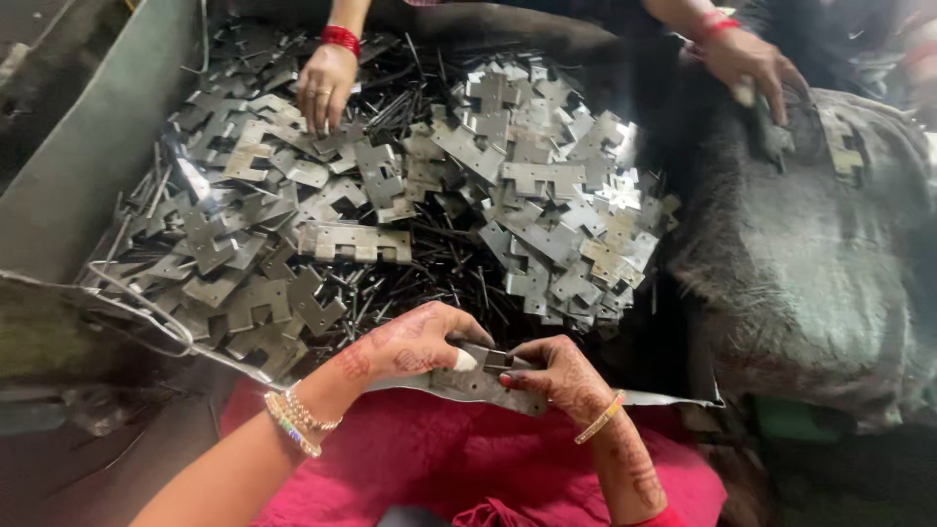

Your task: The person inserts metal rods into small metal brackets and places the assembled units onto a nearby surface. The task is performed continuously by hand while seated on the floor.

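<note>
My left hand [415, 344] and my right hand [554, 373] meet at the near edge of a metal tray [88, 176]. Together they grip a small grey notched metal plate [480, 379], held flat over my red cloth-covered lap [459, 459]. My left thumb has a white tape wrap and presses on the plate's top; my right fingers pinch its right end. Just beyond my hands lies a large heap of similar flat metal plates [527, 195] mixed with thin dark pins [429, 263].
Across the tray another person's hand [327, 88] with red bangles rests on the plates, and their other hand [747, 63] holds a piece over a dark grey sack [810, 263] at right. A bent wire [146, 303] lies along the tray's left lip.
</note>
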